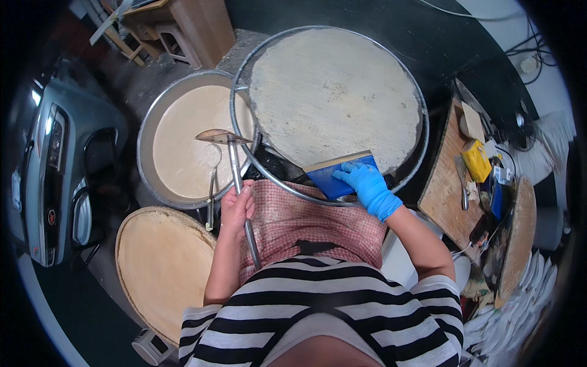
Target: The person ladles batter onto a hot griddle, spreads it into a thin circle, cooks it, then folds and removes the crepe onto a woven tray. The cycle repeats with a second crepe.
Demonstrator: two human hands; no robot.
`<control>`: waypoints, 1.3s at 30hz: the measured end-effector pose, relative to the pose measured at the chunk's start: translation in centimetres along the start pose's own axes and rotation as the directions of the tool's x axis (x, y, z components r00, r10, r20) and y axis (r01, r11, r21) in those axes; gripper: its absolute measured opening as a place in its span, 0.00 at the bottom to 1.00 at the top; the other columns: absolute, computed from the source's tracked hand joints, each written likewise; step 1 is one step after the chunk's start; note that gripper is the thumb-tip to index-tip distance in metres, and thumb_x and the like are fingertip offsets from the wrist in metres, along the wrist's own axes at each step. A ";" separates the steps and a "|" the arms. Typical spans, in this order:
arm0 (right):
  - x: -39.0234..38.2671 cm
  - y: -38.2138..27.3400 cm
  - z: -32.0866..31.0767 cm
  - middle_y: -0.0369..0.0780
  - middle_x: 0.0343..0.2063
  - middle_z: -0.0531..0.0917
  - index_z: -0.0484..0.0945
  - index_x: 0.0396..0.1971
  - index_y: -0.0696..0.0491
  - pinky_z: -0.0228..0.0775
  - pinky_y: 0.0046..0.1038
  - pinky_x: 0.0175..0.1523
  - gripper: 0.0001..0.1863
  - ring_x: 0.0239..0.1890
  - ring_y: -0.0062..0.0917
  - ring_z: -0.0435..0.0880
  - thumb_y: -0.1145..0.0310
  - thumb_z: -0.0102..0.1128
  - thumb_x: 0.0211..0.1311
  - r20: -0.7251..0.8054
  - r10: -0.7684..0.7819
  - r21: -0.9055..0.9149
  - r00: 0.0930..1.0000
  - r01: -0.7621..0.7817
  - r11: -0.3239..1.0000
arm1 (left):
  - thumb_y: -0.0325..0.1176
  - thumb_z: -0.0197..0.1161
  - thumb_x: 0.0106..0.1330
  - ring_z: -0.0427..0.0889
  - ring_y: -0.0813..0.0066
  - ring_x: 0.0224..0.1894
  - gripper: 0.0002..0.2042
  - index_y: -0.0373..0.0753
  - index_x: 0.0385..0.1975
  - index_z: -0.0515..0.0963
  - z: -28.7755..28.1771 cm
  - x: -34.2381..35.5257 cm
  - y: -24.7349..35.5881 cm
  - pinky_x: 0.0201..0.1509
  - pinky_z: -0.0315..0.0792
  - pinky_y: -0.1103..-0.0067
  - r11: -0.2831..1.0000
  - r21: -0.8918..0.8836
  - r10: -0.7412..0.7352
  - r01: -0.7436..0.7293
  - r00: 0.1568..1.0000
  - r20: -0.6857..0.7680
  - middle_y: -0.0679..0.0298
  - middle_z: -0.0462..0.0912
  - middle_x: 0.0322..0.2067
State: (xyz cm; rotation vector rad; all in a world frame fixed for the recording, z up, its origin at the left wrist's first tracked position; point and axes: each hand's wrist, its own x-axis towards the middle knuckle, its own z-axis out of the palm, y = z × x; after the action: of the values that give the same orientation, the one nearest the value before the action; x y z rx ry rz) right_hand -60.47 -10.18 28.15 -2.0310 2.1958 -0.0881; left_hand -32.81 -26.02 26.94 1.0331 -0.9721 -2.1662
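Observation:
My left hand [238,205], bare, is closed round the metal handle of a long-handled tool [235,160]. Its brownish, flat-looking head is over the right side of a pot of beige batter [189,131]. On my right hand [367,185] is a blue glove. That hand grips a blue scraper [333,179] with a tan far edge, at the near rim of a large round griddle [336,92]. A thin pale layer, speckled in places, covers most of the griddle. A metal ladle [212,183] lies with its bowl in the batter and its handle over the pot's near rim.
A metal ring [235,76] surrounds the griddle. At the near left is a round tan board or lid [159,257]. On the right, a wooden board [437,183] bears a knife [463,189] and a yellow packet [476,160]. A grey vehicle [58,159] stands far left.

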 end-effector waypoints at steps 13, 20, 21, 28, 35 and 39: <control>-8.6 5.0 -2.3 0.47 0.42 0.77 0.75 0.45 0.50 0.68 0.32 0.51 0.23 0.45 0.41 0.76 0.82 0.51 0.44 -0.183 0.540 0.458 0.822 -0.414 0.786 | 0.34 0.50 0.67 0.56 0.88 0.10 0.09 0.37 0.41 0.71 -0.2 0.7 -0.7 0.13 0.54 0.89 0.999 0.053 -0.008 0.005 0.999 0.054 0.74 0.59 0.12; -5.8 3.9 -0.5 0.48 0.42 0.77 0.73 0.47 0.50 0.66 0.37 0.50 0.23 0.43 0.44 0.75 0.78 0.50 0.46 -0.159 0.425 0.335 0.891 -0.356 0.872 | 0.33 0.50 0.66 0.57 0.87 0.12 0.09 0.36 0.41 0.71 0.7 0.4 -0.5 0.14 0.54 0.89 0.997 0.075 0.005 -0.011 0.997 0.075 0.74 0.60 0.13; -5.2 2.1 0.0 0.48 0.41 0.77 0.72 0.48 0.52 0.67 0.37 0.48 0.23 0.43 0.43 0.75 0.78 0.49 0.47 -0.197 0.346 0.241 0.917 -0.297 0.924 | 0.32 0.50 0.66 0.57 0.87 0.12 0.09 0.35 0.41 0.71 0.8 0.4 -0.5 0.14 0.54 0.89 0.996 0.086 0.001 -0.007 0.997 0.073 0.73 0.60 0.14; -0.3 -8.5 3.4 0.46 0.40 0.72 0.68 0.43 0.56 0.68 0.36 0.44 0.21 0.40 0.40 0.74 0.79 0.51 0.43 0.006 0.260 0.061 0.966 -0.260 0.964 | 0.30 0.51 0.66 0.55 0.88 0.12 0.08 0.35 0.40 0.71 1.2 0.3 -0.4 0.14 0.54 0.89 0.998 0.057 -0.019 0.015 0.998 0.060 0.74 0.60 0.13; 0.9 -4.7 0.9 0.47 0.42 0.72 0.66 0.45 0.57 0.68 0.36 0.45 0.21 0.44 0.42 0.73 0.78 0.52 0.46 -0.052 0.226 0.129 0.973 -0.218 0.967 | 0.30 0.51 0.66 0.56 0.88 0.12 0.08 0.35 0.40 0.71 0.8 0.0 -0.2 0.15 0.55 0.89 0.999 0.033 -0.012 0.009 0.996 0.090 0.74 0.61 0.13; 4.3 -5.2 3.1 0.48 0.39 0.72 0.66 0.42 0.57 0.68 0.32 0.43 0.18 0.41 0.39 0.73 0.78 0.52 0.46 -0.075 0.249 0.024 0.966 -0.248 0.968 | 0.32 0.50 0.67 0.56 0.88 0.13 0.08 0.36 0.40 0.71 0.6 -0.1 0.1 0.15 0.54 0.89 0.999 -0.030 -0.018 0.023 0.989 0.147 0.75 0.59 0.14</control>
State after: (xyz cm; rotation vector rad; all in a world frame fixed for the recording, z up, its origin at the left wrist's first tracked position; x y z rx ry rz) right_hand -55.20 -14.67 25.54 -1.7539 2.4695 -0.1555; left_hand -33.24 -25.76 27.33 0.8828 -0.9934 -2.2931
